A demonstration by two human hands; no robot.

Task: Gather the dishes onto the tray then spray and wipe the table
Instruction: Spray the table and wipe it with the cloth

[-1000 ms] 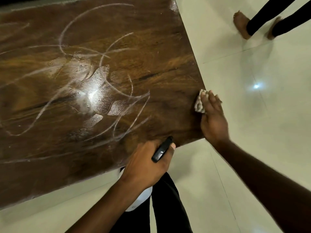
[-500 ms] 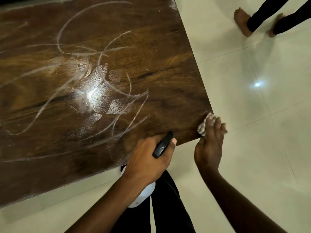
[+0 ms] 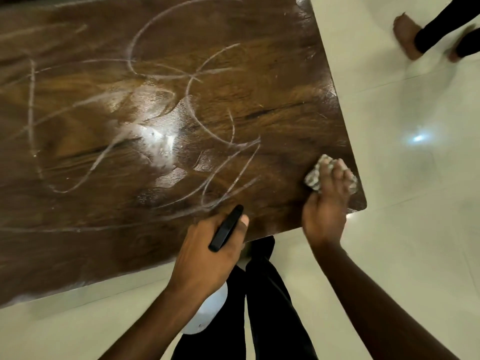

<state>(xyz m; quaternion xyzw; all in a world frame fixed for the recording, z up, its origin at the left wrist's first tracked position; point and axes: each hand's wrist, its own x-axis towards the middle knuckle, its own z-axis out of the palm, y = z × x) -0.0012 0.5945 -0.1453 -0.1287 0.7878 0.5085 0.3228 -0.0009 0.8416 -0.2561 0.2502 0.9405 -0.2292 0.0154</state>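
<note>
Beneath right fingers (image 3: pixel 335 175), crumpled cloth (image 3: pixel 313 179)

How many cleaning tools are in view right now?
2. A spray bottle gripped in the left hand at the table's near edge; a crumpled cloth held by the right hand on the table near its right corner. None looks hidden.

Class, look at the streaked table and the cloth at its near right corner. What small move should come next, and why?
Probably sweep the cloth leftward under the right hand into the pale streaks beside it. The table shows smeared arcs across its middle, while the left hand grips the spray bottle at the near edge, not wiping.
</note>
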